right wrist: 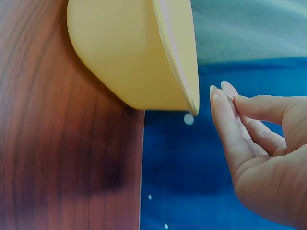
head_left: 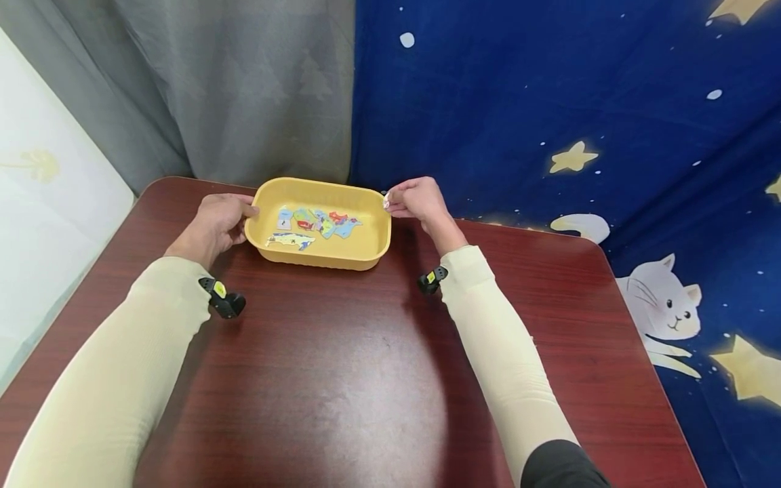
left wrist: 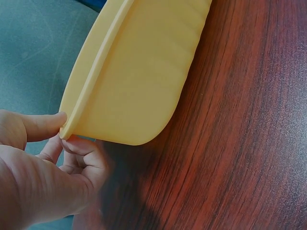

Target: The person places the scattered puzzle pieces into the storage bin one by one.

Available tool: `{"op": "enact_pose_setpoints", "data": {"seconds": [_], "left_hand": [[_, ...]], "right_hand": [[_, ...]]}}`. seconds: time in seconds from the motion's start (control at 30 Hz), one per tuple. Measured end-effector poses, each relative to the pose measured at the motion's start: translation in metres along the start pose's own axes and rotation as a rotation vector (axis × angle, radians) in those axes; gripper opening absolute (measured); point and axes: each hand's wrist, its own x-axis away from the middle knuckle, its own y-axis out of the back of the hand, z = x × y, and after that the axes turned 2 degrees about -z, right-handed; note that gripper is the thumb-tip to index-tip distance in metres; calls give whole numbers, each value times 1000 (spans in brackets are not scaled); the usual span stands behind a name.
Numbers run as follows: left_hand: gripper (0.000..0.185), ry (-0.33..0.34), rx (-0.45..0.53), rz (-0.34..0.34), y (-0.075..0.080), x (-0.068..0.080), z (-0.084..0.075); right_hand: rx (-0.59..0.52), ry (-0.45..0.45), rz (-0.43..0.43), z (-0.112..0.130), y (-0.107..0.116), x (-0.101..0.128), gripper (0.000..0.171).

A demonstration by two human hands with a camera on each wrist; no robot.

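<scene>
A yellow plastic basin (head_left: 317,261) stands near the far edge of the table, with several flat, irregular coloured pieces (head_left: 329,224) lying on its bottom. At its left end my left hand (head_left: 216,220) pinches the rim, thumb on the inner side and fingers beneath, as the left wrist view shows. Beside the right end is my right hand (head_left: 417,200). Its thumb and fingers pinch a small whitish piece (right wrist: 229,89), mostly hidden by the fingertips. In the right wrist view these fingertips are apart from the basin's rim.
The dark red wooden table (head_left: 293,379) has rounded far corners. Behind it hang a grey curtain (head_left: 262,88) and a blue curtain (head_left: 488,102) with stars and a white cat. A pale panel (head_left: 43,190) stands along the left side.
</scene>
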Motion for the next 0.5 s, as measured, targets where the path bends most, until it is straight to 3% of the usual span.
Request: {"op": "enact_pose_setpoints", "data": {"seconds": [0.23, 0.5], "left_hand": [[41, 11, -6, 1, 0, 0, -1], [39, 12, 0, 0, 1, 0, 0]], "right_hand": [[56, -29, 6, 0, -18, 0, 11], [43, -51, 21, -1, -38, 1, 8]]}}
